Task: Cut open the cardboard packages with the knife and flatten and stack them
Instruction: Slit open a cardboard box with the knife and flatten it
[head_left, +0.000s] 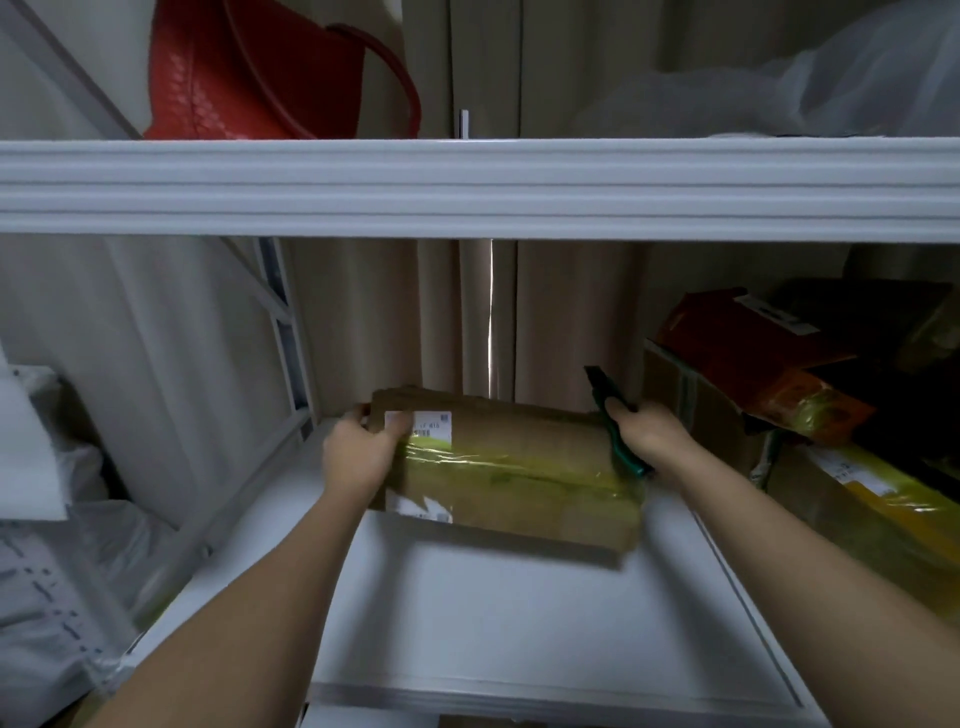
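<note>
Both forearms reach over the white shelf (467, 613). Left hand (358, 452) grips the cardboard package (530, 462) at its labelled end; right hand (649, 434) presses the other end, fingers wrapped round a green knife (613, 410). Further right, more boxes (753, 374) are piled.

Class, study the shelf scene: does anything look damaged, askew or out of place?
Yes. The torn orange box at right lies tilted on a heap of packages. The cardboard package between both hands sits askew on the white shelf.
</note>
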